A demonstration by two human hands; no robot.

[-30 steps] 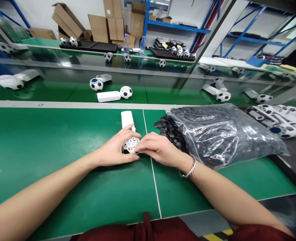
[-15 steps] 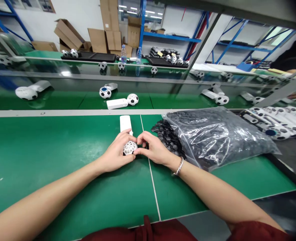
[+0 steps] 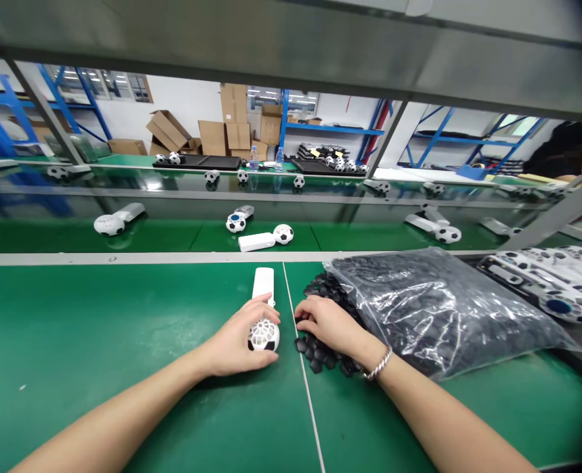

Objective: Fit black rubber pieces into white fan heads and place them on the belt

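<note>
My left hand [image 3: 239,338] is closed around a white soccer-ball-shaped device [image 3: 262,336] with a latticed top and black patches low on its side. Its flat white handle [image 3: 263,284] points away from me on the green table. Over the left edge of a pile of small black pentagonal pieces [image 3: 319,353], my right hand [image 3: 328,322] has thumb and forefinger drawn together. Something dark, apparently one of these pieces, shows between its fingertips. A large clear plastic bag [image 3: 439,309] full of more black pieces lies right of the pile.
Beyond the metal rail [image 3: 138,258], a green conveyor [image 3: 173,233] carries several white ball-headed devices, one lying crosswise [image 3: 266,240]. At right, a black tray holds stacked white devices [image 3: 557,282]. A grey overhead shelf [image 3: 271,39] spans the top. Another person [image 3: 561,151] is partly visible at far right.
My right hand has left the ball and moved right to the black pieces. My left hand keeps its hold on the device. The camera view has tilted up.
</note>
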